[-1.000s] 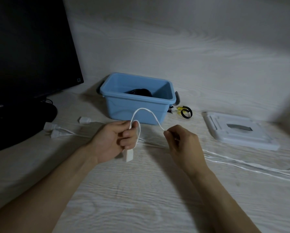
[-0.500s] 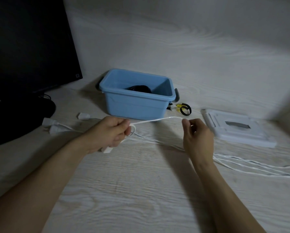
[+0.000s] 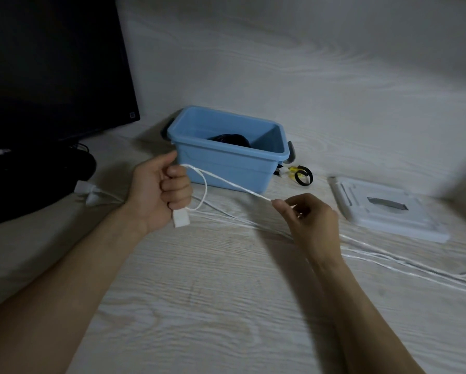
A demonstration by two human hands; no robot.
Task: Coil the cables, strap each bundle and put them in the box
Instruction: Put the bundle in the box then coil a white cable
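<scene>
- My left hand (image 3: 160, 191) is curled in a fist round the white cable (image 3: 226, 184), with one small loop hanging out of it and the white plug end (image 3: 180, 219) poking from under my little finger.
- My right hand (image 3: 311, 220) pinches the same cable between thumb and fingertips, to the right of the left hand, so a short stretch runs taut between the two.
- Beyond my right hand the rest of the cable trails in several loose strands across the desk (image 3: 199, 306) and off toward the right edge.
- I judge this to be the coiling step, barely begun: one loop is gathered and most of the length is still lying loose.
- The next move, as I see it, calls for bringing the pinched stretch over to the left hand as another loop of the same size, then sliding the right hand further down the cable without letting it twist.
- The blue box (image 3: 227, 155) stands just beyond my hands, open, with a dark bundle (image 3: 230, 139) already inside.
- A black strap (image 3: 303, 176) lies on the desk just right of the box, beside something small and yellow I cannot make out.
- A white lid (image 3: 388, 211) lies flat further right; more white plugs (image 3: 87, 194) lie to the left, near the dark monitor (image 3: 51, 66).
</scene>
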